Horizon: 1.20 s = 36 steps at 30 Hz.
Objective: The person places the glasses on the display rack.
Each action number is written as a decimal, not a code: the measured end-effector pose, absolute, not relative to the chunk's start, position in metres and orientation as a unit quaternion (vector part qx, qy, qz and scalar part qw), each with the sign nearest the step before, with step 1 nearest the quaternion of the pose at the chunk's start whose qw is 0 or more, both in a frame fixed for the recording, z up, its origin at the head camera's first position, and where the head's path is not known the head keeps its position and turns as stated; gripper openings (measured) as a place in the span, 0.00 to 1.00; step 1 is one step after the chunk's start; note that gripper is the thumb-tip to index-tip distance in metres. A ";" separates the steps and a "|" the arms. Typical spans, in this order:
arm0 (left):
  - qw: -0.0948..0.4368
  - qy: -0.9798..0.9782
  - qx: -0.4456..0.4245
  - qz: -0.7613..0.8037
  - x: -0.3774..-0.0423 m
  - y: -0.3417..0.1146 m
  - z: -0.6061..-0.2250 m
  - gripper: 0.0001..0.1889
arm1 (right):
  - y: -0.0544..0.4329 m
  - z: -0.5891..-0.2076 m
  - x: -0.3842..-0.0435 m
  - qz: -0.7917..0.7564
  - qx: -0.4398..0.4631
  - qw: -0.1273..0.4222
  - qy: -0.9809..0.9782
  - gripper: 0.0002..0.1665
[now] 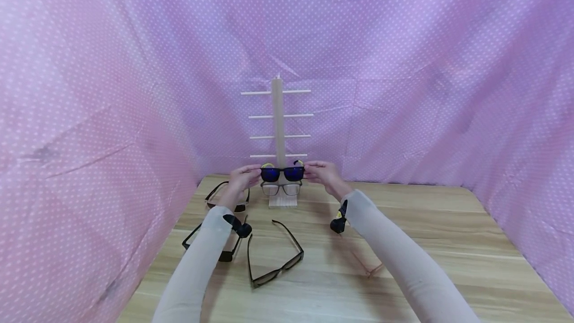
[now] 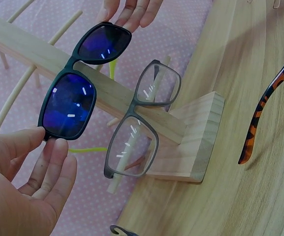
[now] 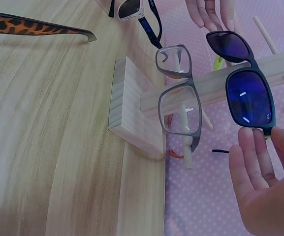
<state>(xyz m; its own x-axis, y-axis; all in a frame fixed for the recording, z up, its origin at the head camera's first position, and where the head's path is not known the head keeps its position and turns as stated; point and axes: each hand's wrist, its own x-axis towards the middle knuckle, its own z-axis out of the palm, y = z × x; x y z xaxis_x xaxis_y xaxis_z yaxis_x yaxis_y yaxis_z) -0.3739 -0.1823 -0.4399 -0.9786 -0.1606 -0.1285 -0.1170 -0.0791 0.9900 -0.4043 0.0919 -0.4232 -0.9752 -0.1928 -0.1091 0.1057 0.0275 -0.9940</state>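
Observation:
Dark-framed sunglasses [image 1: 281, 174] with blue mirrored lenses and yellow-green temples are held level in front of a wooden eyewear stand [image 1: 278, 118]. My left hand [image 1: 244, 179] pinches their left front corner between thumb and fingers, which shows close up in the left wrist view. At the opposite corner my right hand [image 3: 265, 182] pinches the frame by its hinge. Just below them, grey-framed clear glasses [image 2: 132, 142] rest on the stand's lowest pegs. Behind the blue lenses, the stand's post is partly hidden.
Tortoiseshell-temple glasses [image 1: 275, 275] lie unfolded on the wooden table [image 1: 430, 243]. Two more dark pairs, black-framed glasses [image 1: 226, 255] and white-and-black sunglasses [image 1: 240, 208], lie at the left, partly behind my left arm. Thin-framed glasses [image 1: 369, 274] lie by my right forearm. Pink dotted cloth [image 1: 381, 64] surrounds the table.

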 end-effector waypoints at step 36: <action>0.022 -0.687 0.107 -0.719 -0.373 -0.181 -0.437 0.20 | 0.092 -0.425 -0.405 -0.691 -0.048 0.084 0.717 0.21</action>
